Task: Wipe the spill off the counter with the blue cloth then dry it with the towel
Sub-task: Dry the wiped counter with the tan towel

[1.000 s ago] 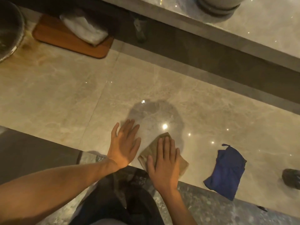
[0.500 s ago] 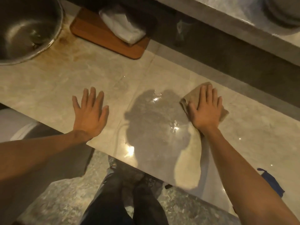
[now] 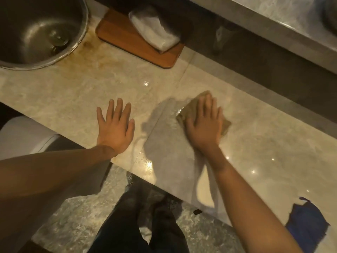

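On the glossy beige marble counter (image 3: 73,95), right hand (image 3: 204,128) presses flat-fingered on the tan folded towel (image 3: 225,126); left hand (image 3: 115,128) splayed, empty: overlap strokes, steady pressure.

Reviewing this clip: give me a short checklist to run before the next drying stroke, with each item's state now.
1. Towel under the right hand, flat on the counter: ok.
2. Blue cloth set aside, clear of the stroke: ok.
3. Left hand flat on the counter, off the towel: ok.
4. Counter dry: not ok, wet glints show beside the towel.
5. Wooden board and sink clear of the wiping path: ok.
6. Towel still absorbing: cannot tell.
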